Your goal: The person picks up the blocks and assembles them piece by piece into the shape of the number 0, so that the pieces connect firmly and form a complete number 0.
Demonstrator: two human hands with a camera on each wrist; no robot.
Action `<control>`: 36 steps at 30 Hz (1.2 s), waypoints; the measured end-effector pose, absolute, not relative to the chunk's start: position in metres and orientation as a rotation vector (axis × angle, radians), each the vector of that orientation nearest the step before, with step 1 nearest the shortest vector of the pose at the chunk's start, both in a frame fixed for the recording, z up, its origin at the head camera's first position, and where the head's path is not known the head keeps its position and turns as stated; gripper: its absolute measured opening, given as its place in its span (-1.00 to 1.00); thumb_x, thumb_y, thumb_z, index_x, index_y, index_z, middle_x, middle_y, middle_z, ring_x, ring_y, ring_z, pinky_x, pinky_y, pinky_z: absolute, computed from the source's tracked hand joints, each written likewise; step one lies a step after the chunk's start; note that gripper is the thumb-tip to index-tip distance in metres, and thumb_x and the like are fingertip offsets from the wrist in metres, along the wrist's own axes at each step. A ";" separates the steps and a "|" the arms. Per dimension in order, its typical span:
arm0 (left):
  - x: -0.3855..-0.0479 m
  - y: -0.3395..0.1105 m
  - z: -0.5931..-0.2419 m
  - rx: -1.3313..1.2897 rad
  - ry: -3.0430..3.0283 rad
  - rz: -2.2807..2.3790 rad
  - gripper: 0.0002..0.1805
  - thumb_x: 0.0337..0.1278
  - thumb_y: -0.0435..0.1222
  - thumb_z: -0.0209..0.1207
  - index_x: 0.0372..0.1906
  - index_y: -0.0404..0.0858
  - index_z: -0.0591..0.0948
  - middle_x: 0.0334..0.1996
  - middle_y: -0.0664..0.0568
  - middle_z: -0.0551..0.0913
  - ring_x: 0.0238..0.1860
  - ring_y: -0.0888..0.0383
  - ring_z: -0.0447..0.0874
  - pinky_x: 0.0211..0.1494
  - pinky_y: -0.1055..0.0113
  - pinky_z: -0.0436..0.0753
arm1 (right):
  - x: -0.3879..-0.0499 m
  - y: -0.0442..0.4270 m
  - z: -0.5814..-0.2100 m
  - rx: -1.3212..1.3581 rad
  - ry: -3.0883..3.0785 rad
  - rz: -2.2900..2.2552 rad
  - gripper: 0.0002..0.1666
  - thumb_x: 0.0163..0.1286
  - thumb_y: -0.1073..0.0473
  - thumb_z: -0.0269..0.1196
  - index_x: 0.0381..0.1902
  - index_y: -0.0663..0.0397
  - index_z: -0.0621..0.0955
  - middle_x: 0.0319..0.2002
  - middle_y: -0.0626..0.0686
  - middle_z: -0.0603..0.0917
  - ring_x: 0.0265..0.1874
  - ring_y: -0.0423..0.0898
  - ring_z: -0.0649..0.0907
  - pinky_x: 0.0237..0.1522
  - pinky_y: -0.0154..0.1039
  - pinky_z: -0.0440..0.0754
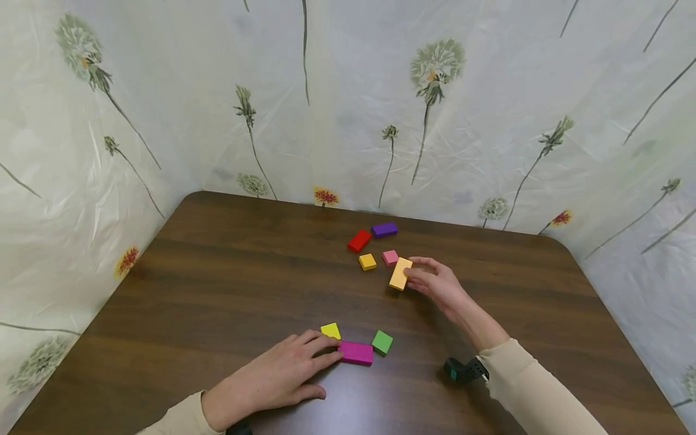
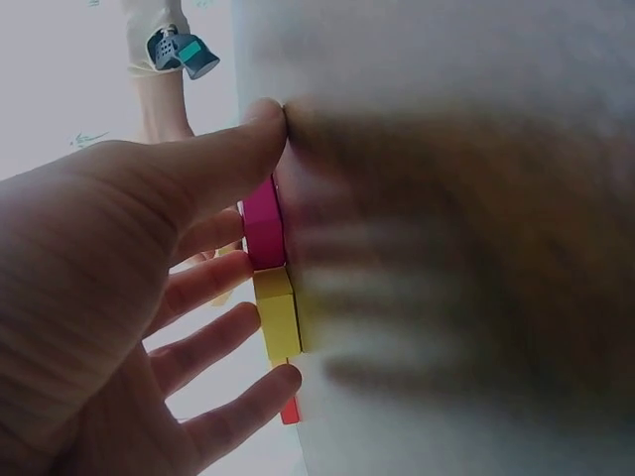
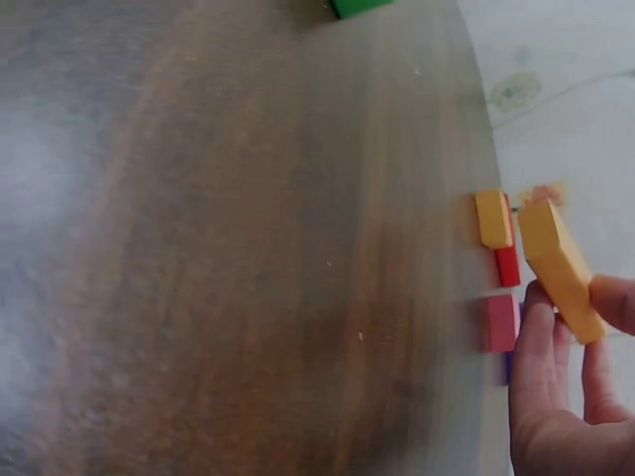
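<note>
Before me is a dark brown, wood-grained surface [image 1: 261, 260] with rounded far corners and a pale glare [image 1: 361, 402] close to me. Beyond it and along both sides is a shiny, creased, whitish sheet [image 1: 353, 72], printed with fluffy dandelions [image 1: 437, 63], thin-stemmed green buds [image 1: 246, 106] and red-and-yellow flowers [image 1: 325, 196].

Screened-off nook, kind of room impossible to tell, dark wood-grain table [image 1: 244, 272] with rounded corners, glossy pale sheeting [image 1: 348, 139] behind and along both sides, printed dandelions [image 1: 437, 63].
</note>
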State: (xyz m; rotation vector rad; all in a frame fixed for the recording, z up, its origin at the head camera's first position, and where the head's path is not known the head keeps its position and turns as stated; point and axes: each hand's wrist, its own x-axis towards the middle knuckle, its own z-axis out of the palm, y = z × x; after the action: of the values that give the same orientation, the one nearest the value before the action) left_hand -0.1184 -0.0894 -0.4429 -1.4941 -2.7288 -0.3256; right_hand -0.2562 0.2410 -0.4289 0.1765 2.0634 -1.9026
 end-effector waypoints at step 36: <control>-0.118 -0.090 -0.442 -1.500 -2.747 -0.327 -0.32 0.19 0.09 0.25 0.34 -0.14 0.48 0.30 0.05 0.40 0.26 0.07 0.34 0.08 0.19 0.53 | -0.229 0.228 -0.442 0.013 2.200 -1.642 -0.40 0.33 0.10 0.34 0.26 0.19 0.46 0.06 0.20 0.58 -0.07 -0.04 0.64 0.02 -0.18 0.59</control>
State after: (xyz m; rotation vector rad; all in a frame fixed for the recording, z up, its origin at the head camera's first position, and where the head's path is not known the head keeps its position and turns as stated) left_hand -0.1181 -0.0897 -0.4424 -1.5001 -2.7473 -0.3273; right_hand -0.2292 0.2281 -0.4424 0.0131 2.2005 -1.6423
